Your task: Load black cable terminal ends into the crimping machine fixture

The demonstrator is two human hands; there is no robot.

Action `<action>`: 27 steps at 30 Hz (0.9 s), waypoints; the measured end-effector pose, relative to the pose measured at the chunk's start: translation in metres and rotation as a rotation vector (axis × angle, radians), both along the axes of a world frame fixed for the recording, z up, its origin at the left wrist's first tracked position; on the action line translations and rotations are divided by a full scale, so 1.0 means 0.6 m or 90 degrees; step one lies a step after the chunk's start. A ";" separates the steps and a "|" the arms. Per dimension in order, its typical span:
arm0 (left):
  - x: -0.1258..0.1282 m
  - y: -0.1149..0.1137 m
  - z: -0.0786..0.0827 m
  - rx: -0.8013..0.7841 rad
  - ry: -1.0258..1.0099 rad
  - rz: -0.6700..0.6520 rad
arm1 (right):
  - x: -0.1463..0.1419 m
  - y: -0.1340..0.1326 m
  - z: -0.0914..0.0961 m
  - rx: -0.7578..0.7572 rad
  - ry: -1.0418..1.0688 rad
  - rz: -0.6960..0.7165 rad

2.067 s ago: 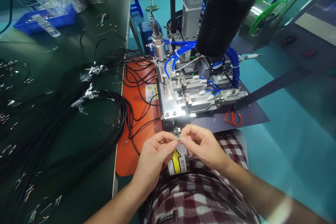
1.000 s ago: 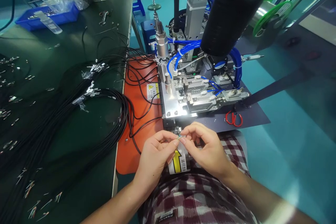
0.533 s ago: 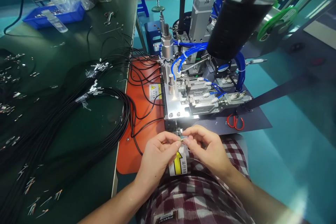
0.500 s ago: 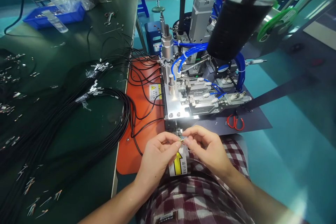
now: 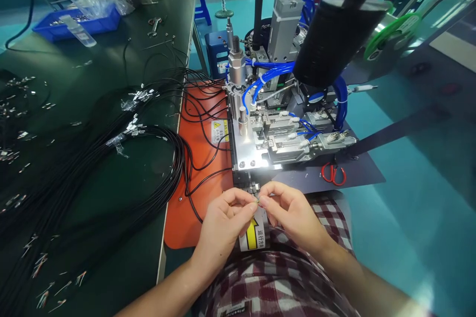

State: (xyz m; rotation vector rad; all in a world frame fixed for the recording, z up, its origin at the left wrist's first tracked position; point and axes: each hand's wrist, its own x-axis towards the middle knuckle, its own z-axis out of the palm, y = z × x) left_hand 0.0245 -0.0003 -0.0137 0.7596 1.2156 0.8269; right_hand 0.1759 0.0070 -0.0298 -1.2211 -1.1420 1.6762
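Note:
My left hand (image 5: 227,215) is closed in a pinch, thumb against index finger, on a tiny greenish piece that looks like thin wires (image 5: 256,201). Fingertip to fingertip with it, my right hand (image 5: 292,210) pinches the same spot; most of what lies between the fingers is hidden. Both hands are just in front of the machine's small metal track (image 5: 253,187), above a label with a yellow arrow (image 5: 252,237). Behind them stands the bench machine (image 5: 249,146) with its metal plate and cylinders.
Black cables (image 5: 178,158) lie coiled on the dark table (image 5: 122,198) and across the orange mat (image 5: 186,228). Red-handled scissors (image 5: 333,174) rest right of the machine. A blue tray (image 5: 80,22) sits far left. A black cylindrical part (image 5: 327,39) hangs over the machine.
My right hand's fingers have closed in tighter against my left fingertips. The small piece between them shows less now. Elsewhere things look the same.

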 end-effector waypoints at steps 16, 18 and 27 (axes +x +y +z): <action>0.011 -0.012 0.015 0.198 0.122 0.042 | -0.003 -0.005 0.012 -0.121 0.137 0.046; 0.010 -0.011 0.016 0.161 0.115 0.048 | -0.008 -0.010 0.012 -0.078 0.082 0.019; -0.004 0.004 0.021 0.007 0.044 -0.024 | 0.000 -0.020 0.023 0.324 -0.285 -0.003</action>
